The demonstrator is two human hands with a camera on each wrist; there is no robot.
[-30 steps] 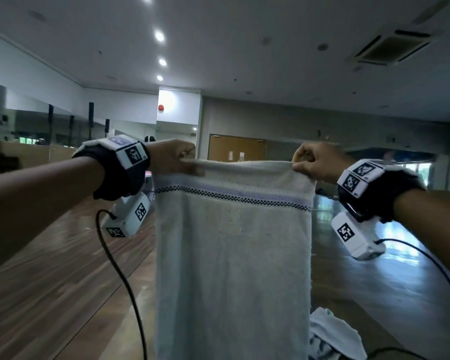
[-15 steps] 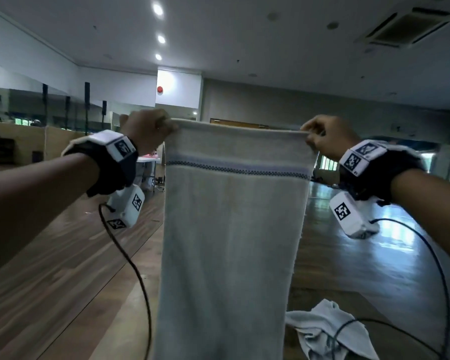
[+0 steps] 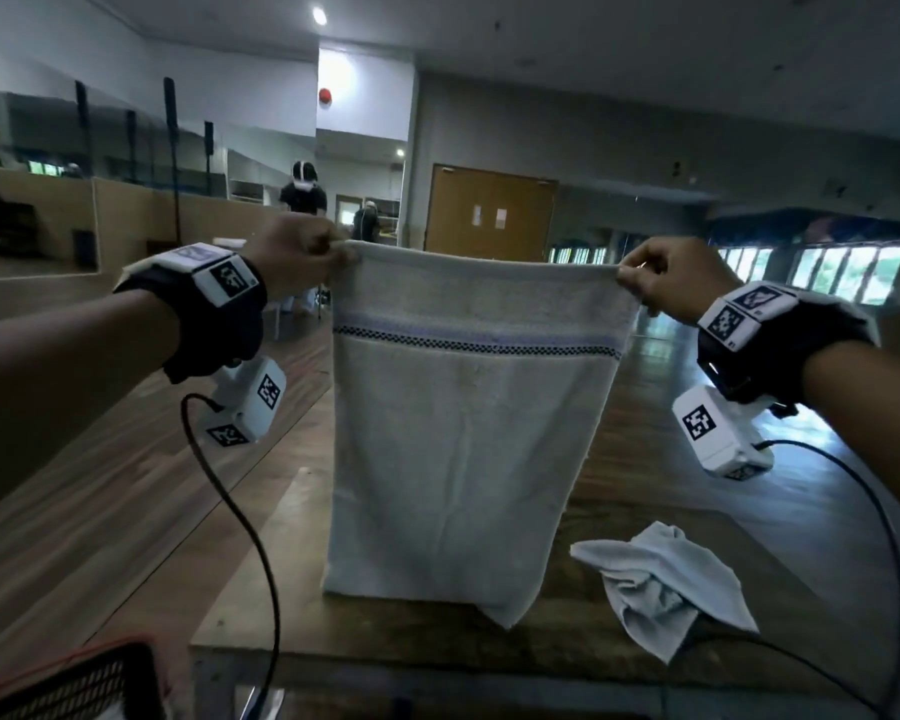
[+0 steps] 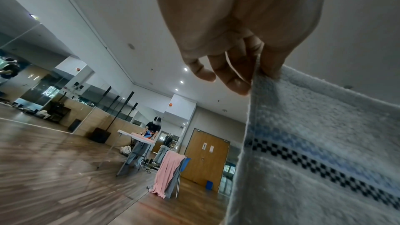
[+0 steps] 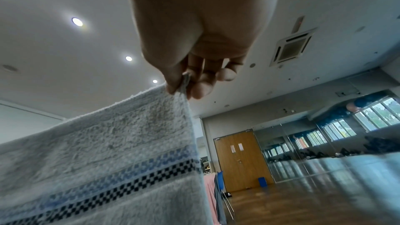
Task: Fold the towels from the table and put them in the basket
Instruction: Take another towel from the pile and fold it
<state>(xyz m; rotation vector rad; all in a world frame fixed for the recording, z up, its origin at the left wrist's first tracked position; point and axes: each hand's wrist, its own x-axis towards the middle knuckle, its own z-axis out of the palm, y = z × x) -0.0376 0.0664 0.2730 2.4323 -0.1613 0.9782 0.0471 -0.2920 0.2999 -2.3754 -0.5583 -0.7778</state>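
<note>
Since a second ago the towel (image 3: 468, 439) has come lower: its bottom hem, then out of sight, now shows just above the desk (image 3: 385, 646), near its middle. The left hand (image 3: 294, 254) and right hand (image 3: 668, 285) each pinch a top corner between thumb and curled fingers, level and equally near. The towel hangs straight down from both, long axis vertical, so folding likely means lowering it flat. A second towel (image 3: 661, 579) lies crumpled toward the right edge; the basket (image 3: 68, 688) sits off the near-left corner.
</note>
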